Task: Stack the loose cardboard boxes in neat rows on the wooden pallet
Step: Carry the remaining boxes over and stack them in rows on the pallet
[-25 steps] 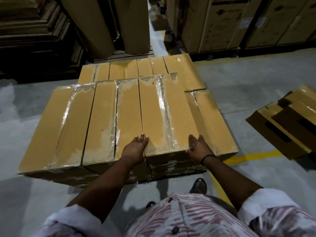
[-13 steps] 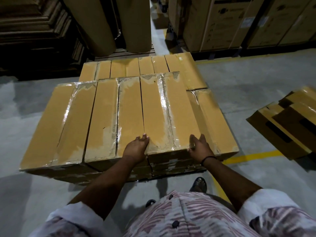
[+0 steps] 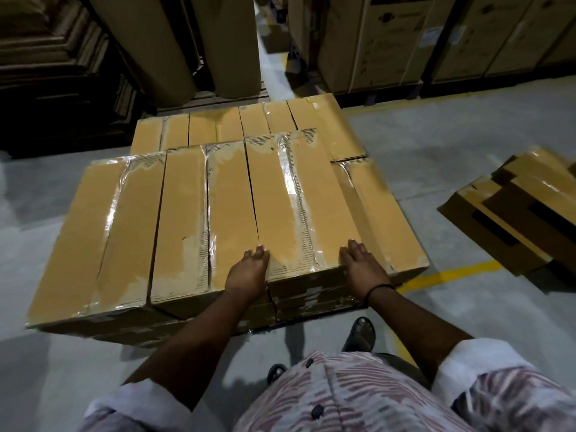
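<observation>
— Tan cardboard fills the warehouse floor. Which box has the person got hold of?
— A long tan cardboard box sealed with clear tape. It lies flat on top of the stack of matching boxes, lengthwise away from the camera. It is the rightmost box of the raised near row and sits tight against its left neighbour. The box to its right is a layer lower.
— And the hands?
— The left hand lies flat on the box's near left corner, over the seam with the next box, fingers straight and pressed together. The right hand rests on the near right edge, fingers straight and close together. Its thumb is out of sight, so I cannot tell whether it hooks the side. A dark band circles that wrist.
— The wooden pallet?
— Hidden beneath the stack.
— What surrounds it?
— A grey concrete floor crossed by a yellow painted line. A loose heap of similar tan boxes lies well apart on the right. Behind the stack stand two big brown paper rolls and large printed cartons.
</observation>
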Demonstrator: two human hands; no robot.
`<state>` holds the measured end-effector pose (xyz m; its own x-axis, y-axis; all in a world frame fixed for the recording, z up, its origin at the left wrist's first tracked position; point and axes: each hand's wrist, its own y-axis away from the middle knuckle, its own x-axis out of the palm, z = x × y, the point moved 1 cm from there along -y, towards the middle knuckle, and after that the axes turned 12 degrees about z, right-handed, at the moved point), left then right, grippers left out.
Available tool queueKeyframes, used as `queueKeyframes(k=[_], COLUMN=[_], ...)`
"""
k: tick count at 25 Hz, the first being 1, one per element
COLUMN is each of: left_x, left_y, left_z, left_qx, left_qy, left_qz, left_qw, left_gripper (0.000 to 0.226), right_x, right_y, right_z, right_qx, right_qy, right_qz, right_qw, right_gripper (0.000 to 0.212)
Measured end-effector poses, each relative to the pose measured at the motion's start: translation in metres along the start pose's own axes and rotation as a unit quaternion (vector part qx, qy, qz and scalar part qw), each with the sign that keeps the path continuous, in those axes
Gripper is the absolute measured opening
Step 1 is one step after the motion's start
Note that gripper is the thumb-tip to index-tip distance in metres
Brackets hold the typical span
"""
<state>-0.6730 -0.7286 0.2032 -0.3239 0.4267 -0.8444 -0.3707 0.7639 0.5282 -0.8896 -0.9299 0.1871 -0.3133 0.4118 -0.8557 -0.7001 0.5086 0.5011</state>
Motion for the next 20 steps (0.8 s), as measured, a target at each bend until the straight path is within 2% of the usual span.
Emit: queueKeyframes(k=[5, 16, 20], left_x=[0.0, 0.005, -0.001], left_y=[-0.001, -0.003, -0.006], left_z=[-0.001, 0.004, -0.004], left_qx=[-0.001, 0.011, -0.004], left_qy=[-0.018, -0.024, 0.043], left_qz=[-0.008, -0.015, -0.001], left_qw=[1.0, 1.0, 0.999], left_gripper=[0.084, 0.089, 0.091], right_x=[0.004, 0.0, 0.002], right_y=[0.008, 0.017, 0.023], right_z=[0.005, 0.01, -0.001], right_qx=[0.001, -0.001, -0.013], right_qy=[0.005, 0.0, 0.021], right_qz=[0.004, 0.022, 0.024], right_qw=[1.0, 1.0, 0.999], right_gripper=[0.065, 0.074, 0.074])
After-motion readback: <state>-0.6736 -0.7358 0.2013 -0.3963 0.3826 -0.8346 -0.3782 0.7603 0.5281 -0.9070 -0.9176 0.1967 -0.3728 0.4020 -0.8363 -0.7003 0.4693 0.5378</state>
